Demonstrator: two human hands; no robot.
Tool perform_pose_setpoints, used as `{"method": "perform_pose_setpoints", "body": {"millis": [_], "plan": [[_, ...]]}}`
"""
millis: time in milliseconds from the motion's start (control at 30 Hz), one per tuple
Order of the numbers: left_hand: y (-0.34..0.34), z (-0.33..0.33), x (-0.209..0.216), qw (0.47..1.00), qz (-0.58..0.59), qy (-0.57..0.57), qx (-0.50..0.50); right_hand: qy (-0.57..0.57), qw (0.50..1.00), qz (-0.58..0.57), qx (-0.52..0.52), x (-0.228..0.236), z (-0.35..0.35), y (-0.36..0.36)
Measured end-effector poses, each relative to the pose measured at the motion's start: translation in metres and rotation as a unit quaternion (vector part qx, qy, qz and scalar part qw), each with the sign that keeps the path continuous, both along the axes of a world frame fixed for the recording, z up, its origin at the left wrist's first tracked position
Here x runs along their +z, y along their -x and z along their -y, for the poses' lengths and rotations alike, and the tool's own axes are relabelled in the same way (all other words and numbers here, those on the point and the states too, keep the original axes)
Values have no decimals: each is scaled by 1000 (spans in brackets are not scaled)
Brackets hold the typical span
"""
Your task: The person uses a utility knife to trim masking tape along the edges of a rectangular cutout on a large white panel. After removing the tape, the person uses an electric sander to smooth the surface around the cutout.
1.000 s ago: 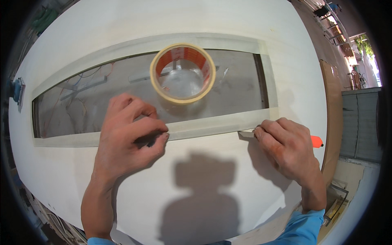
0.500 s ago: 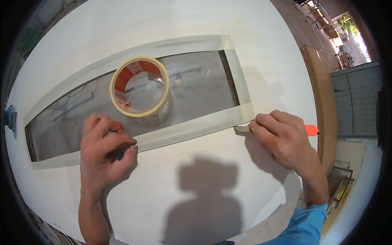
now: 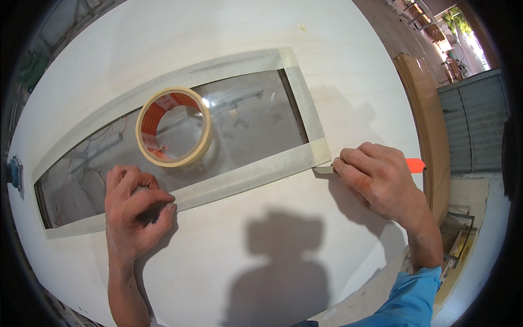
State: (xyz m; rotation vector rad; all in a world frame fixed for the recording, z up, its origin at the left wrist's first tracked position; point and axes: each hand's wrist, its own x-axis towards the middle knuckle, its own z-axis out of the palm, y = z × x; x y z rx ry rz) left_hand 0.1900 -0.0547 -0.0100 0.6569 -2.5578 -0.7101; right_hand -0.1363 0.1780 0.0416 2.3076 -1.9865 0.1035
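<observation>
A large white panel point(image 3: 218, 245) fills most of the view, with a long glass window point(image 3: 250, 117) set into it, one long edge bowed. Pale, greyish masking tape point(image 3: 245, 184) frames the glass on its sides — a slightly see-through border, more yellowish where strips overlap at the two right-hand corners. The lower strip runs fairly straight and smooth, its outer edge lying along the white surface.

On the window, toward its left half, is a wide tape roll point(image 3: 151, 124), cream on its rim, with a red-orange printed lining inside its core; the glass shows through the opening.

The right hand point(image 3: 378, 177) is closed round a knife point(image 3: 416, 165), its bright orange end sticking out behind the fist. A thin, grey, slant-tipped blade shows ahead of the fingertips, pointing left at the lower strip's edge, just beside the lower right corner of the border; whether it touches the tape I cannot tell.

The left hand point(image 3: 133, 212) is half curled at the lower strip, farther left — thumb and forefinger tips nearly together at the tape's outer edge. Whether they pinch anything cannot be made out.
</observation>
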Motion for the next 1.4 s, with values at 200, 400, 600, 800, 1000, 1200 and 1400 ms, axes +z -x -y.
{"method": "perform_pose_setpoints", "body": {"millis": [200, 400, 600, 800, 1000, 1200, 1400], "plan": [[-4, 13, -6, 1000, 0, -6, 0, -9, 1000, -13, -9, -5, 6, 4], [-8, 16, -15, 1000, -7, 4, -13, -30, 999, -3, -14, -8, 4, 11], [-9, 30, -13, 1000, -2, -4, -18, -37, 997, 40, -60, -1, 6, 9], [15, 20, -9, 1000, -2, -7, -3, 103, 986, 117, -61, -16, -5, -31], [2, 4, 4, 999, -29, 18, -27, 132, 982, 136, -23, -38, 11, -73], [-6, 4, -1, 1000, -21, 7, -18, 136, 983, 106, -57, -46, 15, -88], [9, 4, 1, 1000, 14, 14, -11, 106, 985, 103, -87, -42, 3, -68]]}}
